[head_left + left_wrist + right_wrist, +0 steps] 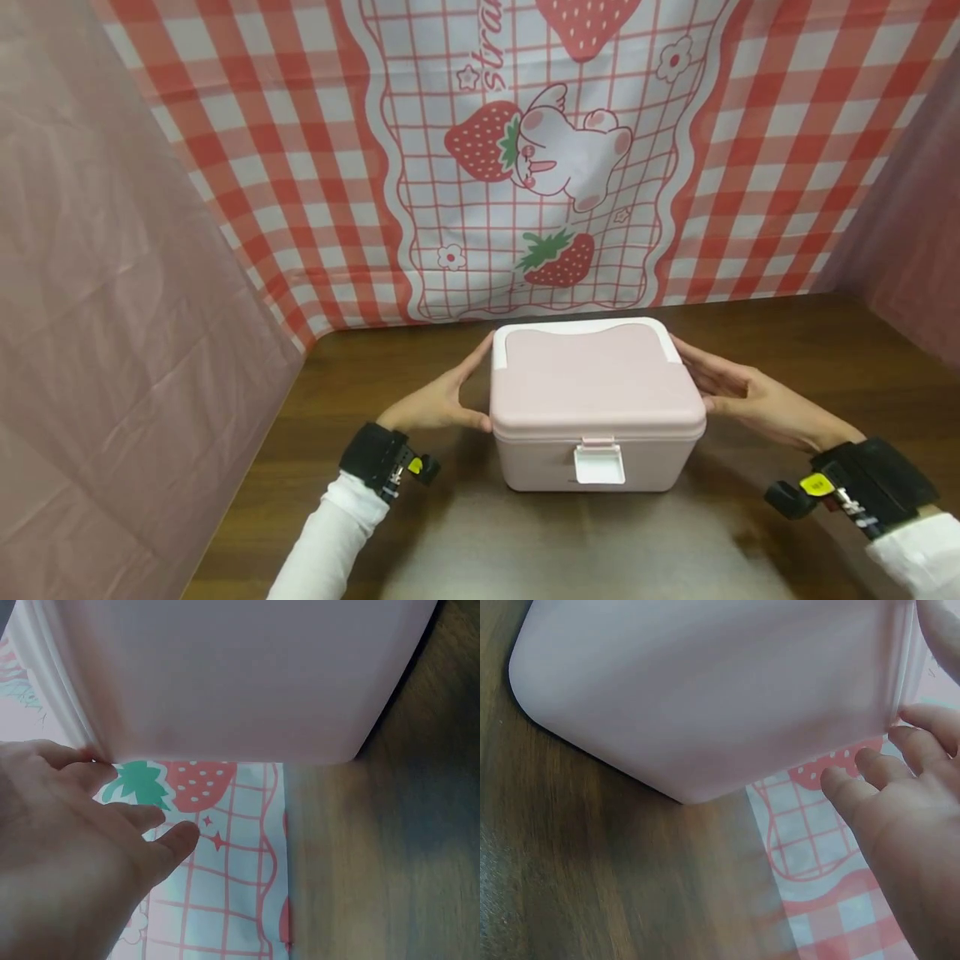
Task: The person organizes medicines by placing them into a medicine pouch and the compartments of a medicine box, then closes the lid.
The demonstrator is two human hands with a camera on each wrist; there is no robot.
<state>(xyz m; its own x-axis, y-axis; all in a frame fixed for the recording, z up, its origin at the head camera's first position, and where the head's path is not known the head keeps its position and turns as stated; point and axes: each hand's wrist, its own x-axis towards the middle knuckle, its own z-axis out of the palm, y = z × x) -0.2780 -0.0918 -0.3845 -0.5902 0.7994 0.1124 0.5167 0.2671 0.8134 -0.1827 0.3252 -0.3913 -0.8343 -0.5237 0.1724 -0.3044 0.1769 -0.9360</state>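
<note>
The left hand [438, 400] lies flat against the left end of a pale pink rectangular plastic storage box with a white-rimmed lid [596, 400]. Its fingers are straight and spread along the lid's edge, and the thumb touches the near corner under the rim. The right hand [738, 392] mirrors it on the box's right end, fingers extended and slightly apart, with the fingertips [911, 716] at the lid's rim; neither hand curls round anything. The box sits between the two hands on a dark brown wooden table [525, 542], lid down, with a white front latch [598, 463] facing the person. A black wrist strap with a yellow tag [386, 460] sits behind the left hand, and a similar one [855, 487] behind the right. Beyond the fingers hangs a red-and-white checked cloth printed with strawberries and a white rabbit [540, 158]. A plain pink fabric wall [112, 292] stands to the left of the left hand.
</note>
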